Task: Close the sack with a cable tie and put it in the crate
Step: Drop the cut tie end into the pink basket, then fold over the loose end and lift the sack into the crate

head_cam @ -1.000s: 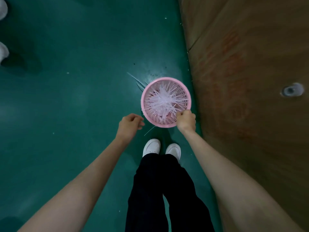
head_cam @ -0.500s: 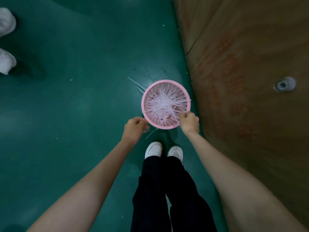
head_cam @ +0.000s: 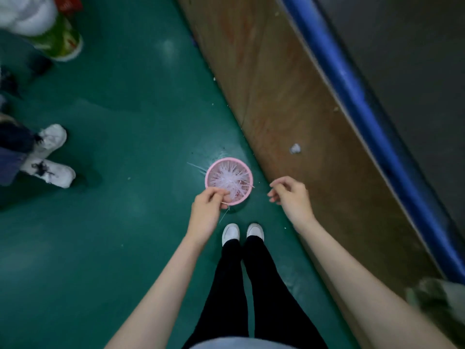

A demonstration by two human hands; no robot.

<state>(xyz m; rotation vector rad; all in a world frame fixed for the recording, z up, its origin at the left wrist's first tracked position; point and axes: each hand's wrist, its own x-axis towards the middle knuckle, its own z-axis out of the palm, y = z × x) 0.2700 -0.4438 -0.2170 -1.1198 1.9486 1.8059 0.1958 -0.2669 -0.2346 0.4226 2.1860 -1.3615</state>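
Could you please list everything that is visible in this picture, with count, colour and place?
basket: one, pink, on the floor ahead of the feet
cable ties: many, white, in the basket; a few beside it
floor: green
board: one, brown, right
rail: one, blue, far right
another person's shoes: two, white, left
container: one, green and white, top left
own shoes: two, white
left hand: pinching one cable tie
right hand: open, empty

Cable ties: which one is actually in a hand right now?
The single tie pinched in the left hand, trailing below it; the others lie in the pink basket. The right hand looks empty.
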